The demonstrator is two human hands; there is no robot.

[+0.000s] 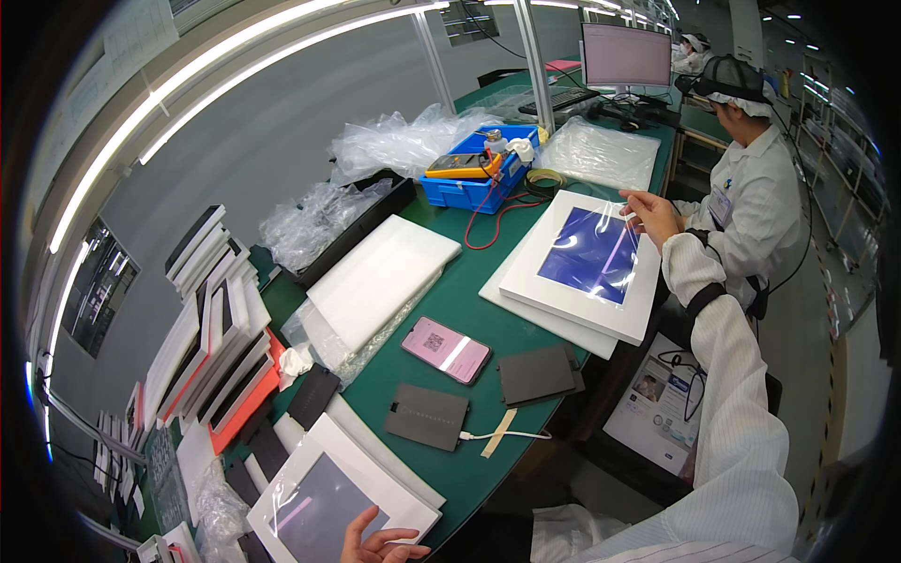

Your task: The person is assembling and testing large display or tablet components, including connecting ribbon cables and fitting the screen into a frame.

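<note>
While the near panel (327, 499) and far panel (587, 255) lie set out on the bench (460, 298), handling looks unfinished

Left hand (380, 542), fingers loosely spread, is over the first; beyond, the right hand's (654, 214) bent fingers are at the second, grip unclear.

We see the left hand (380, 544) cut off by the lower edge, as is the near frame (324, 511), which it partly covers. We cannot tell whether the right hand (657, 218) touches the far frame (584, 267). Bags (324, 220) hide the bottom of the black tray (405, 199) from us, the details on the monitor (626, 56) are too small to make out, and the farthest person (694, 58) is blurred.
</note>
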